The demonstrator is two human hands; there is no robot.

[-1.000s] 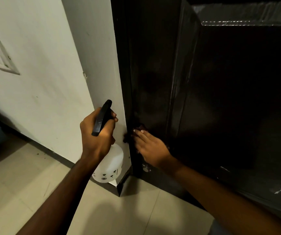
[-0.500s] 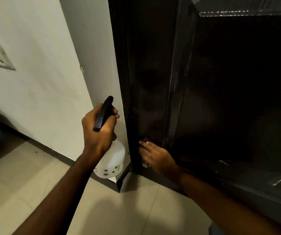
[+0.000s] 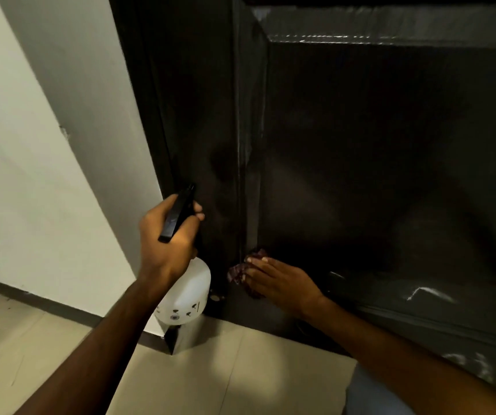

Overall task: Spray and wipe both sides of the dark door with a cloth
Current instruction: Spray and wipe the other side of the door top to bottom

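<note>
The dark door [image 3: 375,151] fills the upper right, with a recessed panel and a raised vertical stile. My left hand [image 3: 167,241] grips the black trigger head of a white spray bottle [image 3: 187,295], held just left of the door's lower corner. My right hand [image 3: 282,283] lies flat low on the door, pressing a dark reddish cloth [image 3: 239,272] against the stile near the bottom rail. Most of the cloth is hidden under my fingers.
A white wall [image 3: 31,175] runs along the left, ending at a corner beside the dark door frame [image 3: 157,115]. Beige floor tiles [image 3: 210,369] lie below. White streaks [image 3: 429,293] mark the door's lower right.
My right hand with the cloth has slid down the door, then right onto the stile. The left hand with the bottle has kept its place beside the door; the view has shifted left.
</note>
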